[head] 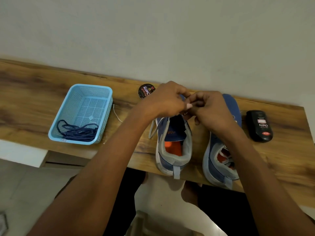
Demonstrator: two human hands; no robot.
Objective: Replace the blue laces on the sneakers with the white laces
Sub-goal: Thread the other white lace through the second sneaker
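Two blue sneakers stand on the wooden table, heels toward me. Over the front of the left sneaker [172, 150] my left hand [166, 99] and my right hand [211, 108] meet, fingers curled and pinching something small between them, apparently the white lace; the hands hide the eyelets. A loop of white lace [152, 130] hangs down the left sneaker's outer side, and its tongue is pulled up. The right sneaker [219, 160] has white lace lying in its opening. The blue laces [78, 132] lie heaped in a light blue basket [105, 106].
A round shoe-polish tin [146, 91] sits near the wall behind my left hand. A black polish applicator [260, 126] lies right of the right sneaker. A white lace end [116, 114] trails on the wooden table [34, 92] beside the basket. The wall runs close behind.
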